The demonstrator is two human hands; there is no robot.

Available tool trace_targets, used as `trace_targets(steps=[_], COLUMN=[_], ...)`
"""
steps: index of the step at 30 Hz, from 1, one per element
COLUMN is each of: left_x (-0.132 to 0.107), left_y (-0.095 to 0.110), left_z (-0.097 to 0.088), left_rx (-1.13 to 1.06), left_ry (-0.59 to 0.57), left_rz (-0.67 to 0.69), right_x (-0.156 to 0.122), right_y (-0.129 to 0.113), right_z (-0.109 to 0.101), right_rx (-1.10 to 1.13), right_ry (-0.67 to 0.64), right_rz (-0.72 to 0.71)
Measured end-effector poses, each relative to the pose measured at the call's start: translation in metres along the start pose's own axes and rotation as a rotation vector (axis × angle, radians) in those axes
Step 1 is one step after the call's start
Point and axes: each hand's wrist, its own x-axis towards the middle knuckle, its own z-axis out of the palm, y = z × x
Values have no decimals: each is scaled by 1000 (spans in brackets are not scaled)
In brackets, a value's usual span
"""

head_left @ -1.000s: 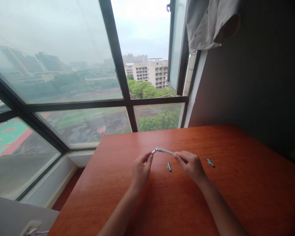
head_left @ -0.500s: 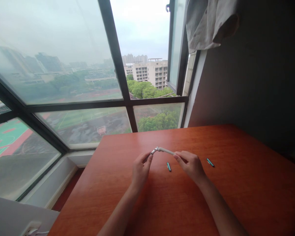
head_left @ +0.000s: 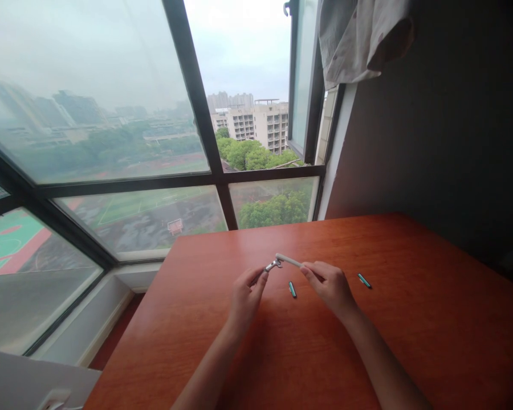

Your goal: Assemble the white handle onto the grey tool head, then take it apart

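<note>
My left hand (head_left: 247, 291) pinches a slim silver razor handle (head_left: 271, 266) whose small head points up and to the right. In my right hand (head_left: 330, 285) is a thin pale stick (head_left: 289, 261) that looks like a toothbrush, its far end at the razor handle's head. Whether the two touch is too small to tell. Below them on the table lies a green and black razor cartridge (head_left: 292, 290). A second razor cartridge (head_left: 364, 281) rests to the right of my right hand.
The reddish-brown wooden table (head_left: 188, 341) fills the lower view. Dark-framed windows (head_left: 222, 177) rise behind it, one pane standing open. A grey cloth (head_left: 359, 45) hangs at upper right beside a dark wall (head_left: 431, 131).
The stick's far end has tilted up and shifted slightly over the razor handle's head. My left hand has moved a little to the right. Both cartridges lie still.
</note>
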Motion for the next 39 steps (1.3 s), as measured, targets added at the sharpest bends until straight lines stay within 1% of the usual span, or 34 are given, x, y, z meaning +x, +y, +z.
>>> trace_targets(steps=[3,7,9,15,19,22,27,32,34,36,39], left_x=[0,2,2,0,-1,0,-1,-2,-3,-3,-2], left_y=[-1,-3,-4,0,2,4,7,8,7,6,4], left_z=[-1,-2,-3,0,1,0,1,4,4,5,5], left_rx=[-7,-12,-22,-66,-116,-147,-206,-290,-307,-321,-351], left_ry=[5,41,36,-11,9,23,17,-14,-22,-14,13], left_rz=[-3,-25,-32,-49,-99,-125,-148,-166,-172,-178,-195], right_x=[0,1,0,0,0,0,1,0,-1,-2,-4], right_y=[-1,-3,-3,2,1,-5,-12,-7,-7,-8,-13], right_z=[-2,-4,-4,0,1,1,2,12,15,17,20], right_rx=[26,82,85,45,85,162,350,450,486,539,652], right_ry=[-12,-68,-75,-15,-10,-21,-79,-8,-4,-31,-115], right_rz=[-18,-59,-58,1,12,32,91,201,234,265,319])
